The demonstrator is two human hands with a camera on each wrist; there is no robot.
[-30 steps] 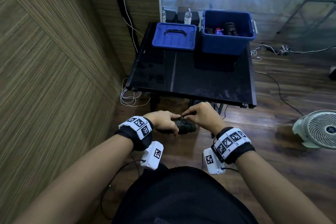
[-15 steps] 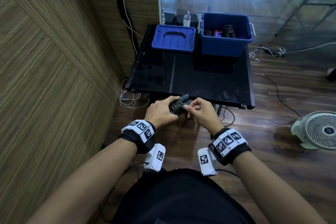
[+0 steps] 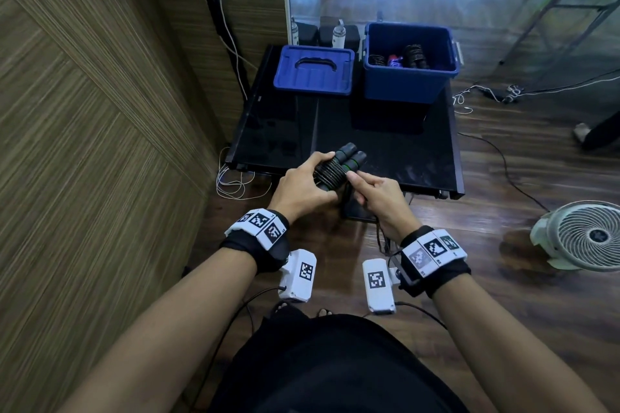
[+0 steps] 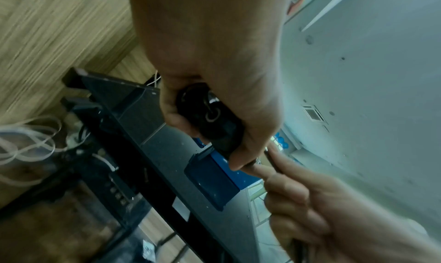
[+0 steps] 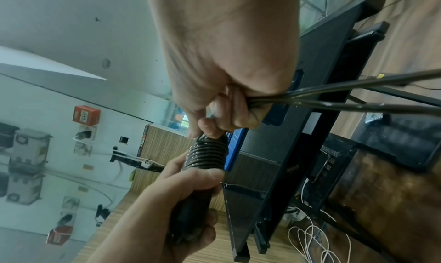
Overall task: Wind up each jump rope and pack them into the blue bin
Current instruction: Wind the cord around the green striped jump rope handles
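A black jump rope [image 3: 336, 168] with two handles side by side and cord wound round them is held just over the near edge of the black table [image 3: 396, 151]. My left hand [image 3: 303, 189] grips the handles [image 4: 212, 119] from the left. My right hand [image 3: 375, 194] pinches the loose cord [image 5: 334, 97] at the coils [image 5: 207, 155], and the cord's free strands trail out past its fingers. The blue bin [image 3: 407, 69] stands open at the table's far right with several wound ropes [image 3: 414, 55] inside.
The bin's blue lid [image 3: 313, 70] lies at the table's far left. A wood-panelled wall [image 3: 84, 144] runs close on the left. White cables [image 3: 235, 183] hang off the table's left corner. A white fan [image 3: 583, 235] stands on the floor at right.
Both hands have risen and moved forward with the rope, from over the floor to above the table's near edge. The handles now point up and away, with more coils showing.
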